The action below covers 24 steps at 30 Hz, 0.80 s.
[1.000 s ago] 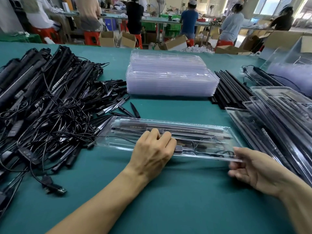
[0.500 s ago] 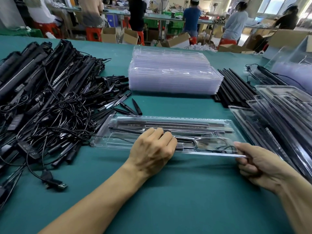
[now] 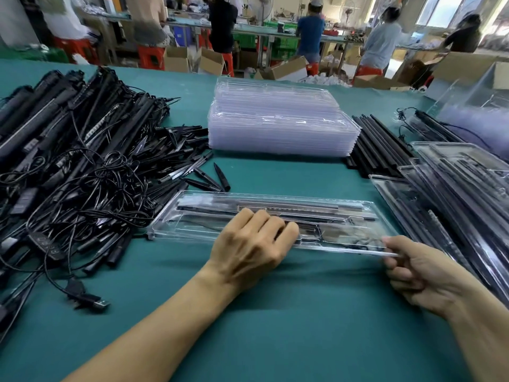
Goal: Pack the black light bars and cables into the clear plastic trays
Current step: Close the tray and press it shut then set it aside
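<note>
**Loaded tray, both hands on it**

The clear tray (image 3: pixel 192 219) lies lengthwise mid-table (image 3: pixel 275 326), towards the near edge. A black light bar (image 3: pixel 259 206) and a cable (image 3: pixel 355 239) sit inside. The left hand (image 3: pixel 248 246) grips the tray's near rim with curled fingers. The right hand (image 3: pixel 421 274) pinches its right near corner. The tangled pile (image 3: pixel 68 161) is at the left edge.

Big workshop, teal worktop (image 3: pixel 275 334) running wide. Behind it there's open cardboard boxes (image 3: pixel 212 62) on the floor, red stools (image 3: pixel 150 57), and a long bench (image 3: pixel 253 30) with green crates (image 3: pixel 278 45) under it where people (image 3: pixel 310 33) stand. Daylight's coming in through windows (image 3: pixel 438 9) top right.
</note>
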Each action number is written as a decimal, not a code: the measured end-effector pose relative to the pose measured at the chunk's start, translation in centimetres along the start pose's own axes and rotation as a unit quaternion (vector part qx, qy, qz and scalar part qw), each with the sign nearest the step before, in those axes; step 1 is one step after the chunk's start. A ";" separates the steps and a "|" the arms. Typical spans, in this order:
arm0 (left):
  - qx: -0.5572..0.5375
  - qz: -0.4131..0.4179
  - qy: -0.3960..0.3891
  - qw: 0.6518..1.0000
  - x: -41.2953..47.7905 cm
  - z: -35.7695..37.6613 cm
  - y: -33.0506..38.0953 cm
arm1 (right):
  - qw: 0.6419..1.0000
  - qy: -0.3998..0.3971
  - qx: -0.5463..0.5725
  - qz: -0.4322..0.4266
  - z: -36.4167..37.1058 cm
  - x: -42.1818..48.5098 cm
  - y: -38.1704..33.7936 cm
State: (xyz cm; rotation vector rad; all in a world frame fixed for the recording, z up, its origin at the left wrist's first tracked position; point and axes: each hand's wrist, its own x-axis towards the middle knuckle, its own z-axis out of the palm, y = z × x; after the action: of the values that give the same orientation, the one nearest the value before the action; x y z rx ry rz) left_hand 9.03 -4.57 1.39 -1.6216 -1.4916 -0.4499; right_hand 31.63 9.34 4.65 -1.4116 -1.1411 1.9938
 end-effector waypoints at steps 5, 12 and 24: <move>0.004 -0.005 0.000 1.000 0.1 0.1 0.1 | 0.990 -0.045 0.128 0.035 1.9 -2.4 0.9; -0.016 0.014 -0.013 1.000 0.3 0.0 0.3 | 0.955 -0.182 0.194 0.130 8.6 -3.7 3.8; -0.025 -0.005 -0.020 0.999 0.5 -1.0 0.3 | 0.960 -0.018 0.279 -0.006 13.8 -1.6 4.7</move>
State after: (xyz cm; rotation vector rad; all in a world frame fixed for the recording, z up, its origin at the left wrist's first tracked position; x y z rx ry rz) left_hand 9.68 -5.02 2.25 -1.6704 -1.5296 -0.4670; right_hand 20.06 0.38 3.56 -1.0698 -0.5237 2.1101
